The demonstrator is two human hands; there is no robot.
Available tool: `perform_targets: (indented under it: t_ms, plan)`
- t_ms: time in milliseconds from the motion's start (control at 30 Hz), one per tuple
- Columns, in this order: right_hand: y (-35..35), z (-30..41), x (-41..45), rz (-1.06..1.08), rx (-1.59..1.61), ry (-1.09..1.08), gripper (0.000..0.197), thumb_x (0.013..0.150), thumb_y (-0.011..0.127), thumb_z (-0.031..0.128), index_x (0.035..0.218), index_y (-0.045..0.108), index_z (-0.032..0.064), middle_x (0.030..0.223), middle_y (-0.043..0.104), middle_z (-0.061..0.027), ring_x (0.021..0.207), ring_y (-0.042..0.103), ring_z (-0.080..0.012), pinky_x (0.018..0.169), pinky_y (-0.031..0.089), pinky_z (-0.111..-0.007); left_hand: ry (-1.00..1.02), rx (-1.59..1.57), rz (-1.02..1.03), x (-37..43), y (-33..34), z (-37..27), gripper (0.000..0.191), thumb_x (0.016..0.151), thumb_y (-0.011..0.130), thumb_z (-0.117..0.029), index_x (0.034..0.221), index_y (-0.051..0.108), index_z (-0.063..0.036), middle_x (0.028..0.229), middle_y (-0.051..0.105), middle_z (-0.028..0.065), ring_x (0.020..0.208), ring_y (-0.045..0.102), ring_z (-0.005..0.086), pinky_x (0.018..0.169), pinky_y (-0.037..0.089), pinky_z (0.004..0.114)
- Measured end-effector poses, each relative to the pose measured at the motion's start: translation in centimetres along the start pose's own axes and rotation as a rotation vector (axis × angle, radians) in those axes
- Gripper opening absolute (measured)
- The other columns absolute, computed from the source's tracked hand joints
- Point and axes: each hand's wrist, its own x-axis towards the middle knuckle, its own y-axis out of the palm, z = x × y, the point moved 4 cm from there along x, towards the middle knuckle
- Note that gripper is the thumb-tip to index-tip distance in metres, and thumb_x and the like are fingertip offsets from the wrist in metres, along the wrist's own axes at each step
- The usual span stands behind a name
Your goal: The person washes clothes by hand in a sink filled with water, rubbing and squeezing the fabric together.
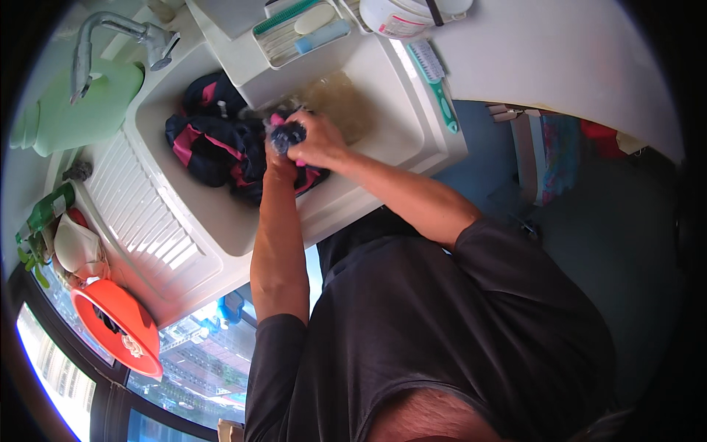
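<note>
A dark blue and pink garment (210, 149) lies bunched in the left half of a white laundry sink (232, 237). My right hand (320, 138) grips a wet, twisted part of it above the basin. Pressed against that same part from below and left is my left hand (279, 160), its fingers largely hidden by the cloth and the right hand. Suds or water show around the bunched cloth. Brownish water (337, 99) lies in the basin beyond my hands.
A chrome faucet (110, 22) stands at the upper left, near a ribbed washboard slope (138, 204). A tray (270, 52) holds soap and a brush. On the right rim rests a green-handled scrub brush (439, 94). An orange basin (149, 337) is at lower left.
</note>
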Motion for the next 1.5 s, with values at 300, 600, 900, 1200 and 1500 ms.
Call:
perform_targets:
  t_ms: [300,600,900,1200,1500]
  plan:
    - [-2.0,1.5,1.1,-0.204,-0.292,-0.281,0.048,0.072,0.075,0.055,0.109,0.066,0.0245,0.111,0.059,-0.0218,0.093,0.066,-0.0427,0.079,0.056,-0.051,0.217,0.142,-0.149,-2.0,3.9,-0.4,0.051,0.101,0.048,-0.047,0.134,0.056,-0.0095,0.128,0.064,0.0085,0.111,0.065,0.0243,0.098,0.052,0.04]
    - [-6.2,-4.8,4.4,-0.074,-0.885,-0.344,0.058,0.08,0.071,0.041,0.134,0.058,0.0284,0.142,0.041,-0.0201,0.127,0.045,-0.0438,0.094,0.047,-0.058,0.011,0.676,-0.488,-3.8,3.5,-0.7,0.076,0.088,0.07,-0.053,0.131,0.058,0.0088,0.13,0.062,0.0172,0.117,0.059,0.026,0.103,0.044,0.035]
    - [-2.5,-9.4,6.2,0.178,-1.142,-0.367,0.059,0.083,0.068,0.044,0.139,0.057,0.0287,0.152,0.034,-0.0251,0.14,0.029,-0.0509,0.11,0.032,-0.065,-0.032,1.181,-0.675,-1.5,1.7,0.1,0.088,0.083,0.067,-0.063,0.132,0.056,0.0097,0.134,0.06,0.0256,0.129,0.055,0.0368,0.107,0.041,0.039]
    - [-0.7,-5.2,5.3,0.121,0.527,0.353,0.052,0.068,0.074,0.022,0.115,0.065,0.004,0.102,0.07,-0.0212,0.097,0.068,-0.0355,0.08,0.056,-0.044,0.003,0.042,-0.183,-2.9,5.6,-0.2,0.059,0.101,0.043,-0.059,0.133,0.057,-0.0106,0.122,0.065,0.0116,0.104,0.065,0.0316,0.098,0.051,0.041]
    - [-3.9,4.1,-3.4,-0.368,-0.1,-0.35,0.043,0.069,0.08,0.041,0.104,0.066,0.0193,0.103,0.06,-0.023,0.091,0.065,-0.0423,0.077,0.057,-0.05,0.321,0.037,0.118,-3.3,6.0,-1.4,0.053,0.102,0.046,-0.052,0.132,0.058,-0.0101,0.127,0.064,0.0091,0.115,0.061,0.0266,0.102,0.049,0.04]
